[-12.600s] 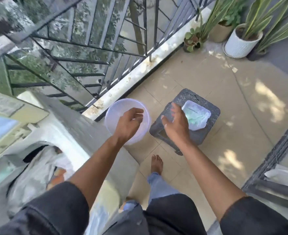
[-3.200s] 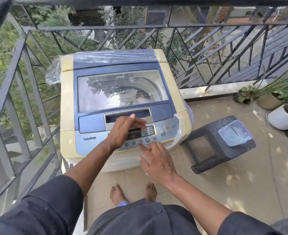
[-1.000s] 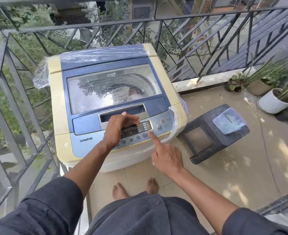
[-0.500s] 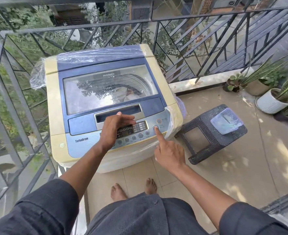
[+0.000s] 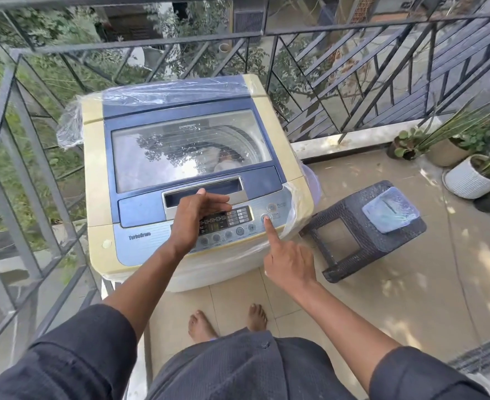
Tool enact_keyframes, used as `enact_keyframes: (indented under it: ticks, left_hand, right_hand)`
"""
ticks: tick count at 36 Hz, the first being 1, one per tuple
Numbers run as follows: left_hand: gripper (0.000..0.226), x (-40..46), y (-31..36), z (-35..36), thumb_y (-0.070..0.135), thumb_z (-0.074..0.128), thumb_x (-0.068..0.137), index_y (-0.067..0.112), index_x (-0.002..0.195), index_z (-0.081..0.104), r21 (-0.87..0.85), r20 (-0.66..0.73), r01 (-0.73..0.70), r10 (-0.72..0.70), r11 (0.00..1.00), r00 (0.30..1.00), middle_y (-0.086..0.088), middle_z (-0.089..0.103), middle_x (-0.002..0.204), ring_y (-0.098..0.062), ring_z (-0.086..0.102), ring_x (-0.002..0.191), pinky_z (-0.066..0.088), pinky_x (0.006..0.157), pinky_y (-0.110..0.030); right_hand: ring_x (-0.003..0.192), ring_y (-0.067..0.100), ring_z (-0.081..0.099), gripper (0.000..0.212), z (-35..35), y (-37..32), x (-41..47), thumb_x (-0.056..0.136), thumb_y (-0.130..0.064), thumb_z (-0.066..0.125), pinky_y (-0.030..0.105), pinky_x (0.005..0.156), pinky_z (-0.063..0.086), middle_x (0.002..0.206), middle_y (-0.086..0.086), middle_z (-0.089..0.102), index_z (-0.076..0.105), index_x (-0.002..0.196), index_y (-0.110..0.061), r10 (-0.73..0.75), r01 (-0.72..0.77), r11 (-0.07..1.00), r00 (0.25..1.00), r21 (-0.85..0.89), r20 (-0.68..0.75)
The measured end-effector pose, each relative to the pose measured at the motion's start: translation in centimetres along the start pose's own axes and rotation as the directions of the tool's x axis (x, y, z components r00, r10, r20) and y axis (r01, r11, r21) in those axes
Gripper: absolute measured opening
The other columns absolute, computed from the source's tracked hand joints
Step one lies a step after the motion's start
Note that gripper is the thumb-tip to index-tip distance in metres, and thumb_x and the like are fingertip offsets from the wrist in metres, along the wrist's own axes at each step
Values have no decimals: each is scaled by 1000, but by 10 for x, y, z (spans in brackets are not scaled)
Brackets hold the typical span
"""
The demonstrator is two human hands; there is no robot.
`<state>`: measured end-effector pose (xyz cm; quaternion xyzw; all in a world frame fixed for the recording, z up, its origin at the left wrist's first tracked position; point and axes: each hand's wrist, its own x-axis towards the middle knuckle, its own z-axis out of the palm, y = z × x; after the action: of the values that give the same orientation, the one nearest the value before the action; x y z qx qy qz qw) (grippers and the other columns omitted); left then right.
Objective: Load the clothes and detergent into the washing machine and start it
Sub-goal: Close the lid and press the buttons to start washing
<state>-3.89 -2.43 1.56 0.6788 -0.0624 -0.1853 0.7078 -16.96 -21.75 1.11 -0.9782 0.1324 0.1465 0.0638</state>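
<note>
The top-loading washing machine, cream and blue and partly wrapped in clear plastic, stands against the balcony railing. Its glass lid is closed, and pale clothes show through it in the drum. My left hand hovers over the lit control panel with relaxed fingers, covering its left part. My right hand points with a straight index finger, whose tip presses a round button at the panel's right end; the other fingers are curled in.
A dark woven stool stands to the right of the machine with a clear plastic container on it. A pale basin rim peeks from behind the machine. Potted plants line the far right. Metal railing closes off the left and back.
My right index finger has moved up and right across the panel and now rests on the round button. My left hand has stayed over the display.
</note>
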Motion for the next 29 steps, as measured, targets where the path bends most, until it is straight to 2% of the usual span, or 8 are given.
enact_keyframes:
  ticks: [6,11,15,19,22,26,29]
  left_hand:
    - [69,1,0,0,46,31,104,-5,114,77,6,-7,10,-10,1000,1000,-23,80,102,-31,78,103,59,95,-29]
    - [68,2,-1,-1,45,31,105,-4,113,77,22,-11,16,-16,1000,1000,-21,81,102,-30,78,104,59,94,-29]
    - [69,3,-1,0,46,31,104,-6,113,77,15,-11,15,-14,1000,1000,-22,81,102,-31,78,103,58,92,-25]
    - [70,3,-2,-1,46,31,104,-6,114,76,-3,-10,22,-22,1000,1000,-23,80,102,-31,78,103,58,93,-25]
    - [70,5,-4,-2,48,30,104,-4,114,77,-3,-10,42,-42,999,999,-20,81,103,-31,78,105,57,92,-23]
    - [69,5,-4,-1,48,30,104,-2,113,77,-5,-15,47,-47,999,999,-19,81,103,-30,78,104,57,92,-24]
    - [68,3,-2,0,46,30,105,-1,113,78,-3,-27,40,-40,999,999,-18,82,102,-31,78,104,58,96,-31]
  right_hand:
    - [53,18,47,95,0,0,-3,94,-17,46,32,56,43,60,-3,46,-19,163,-27,-19,19,999,1000,-33,24]
    - [57,23,53,89,0,0,3,96,-17,43,33,57,45,64,0,51,-14,164,-25,-37,39,998,999,-52,26]
    - [60,22,54,81,-5,0,7,98,-21,41,32,59,45,67,-1,50,-2,166,-24,-56,57,997,998,-46,18]
    - [76,30,63,70,-11,0,13,100,-24,40,35,64,43,84,6,67,15,165,-24,-68,67,997,997,-28,-34]
    - [83,34,69,62,-17,-3,17,100,-23,43,36,63,40,91,9,72,31,160,-22,-83,82,996,992,-17,-92]
    - [77,36,71,44,-21,-8,23,95,-20,47,36,60,42,83,10,73,54,139,-21,-110,119,992,978,41,-178]
    - [67,33,70,27,-23,-14,29,96,-26,53,34,56,48,75,5,72,66,119,-21,-152,195,972,948,130,-281]
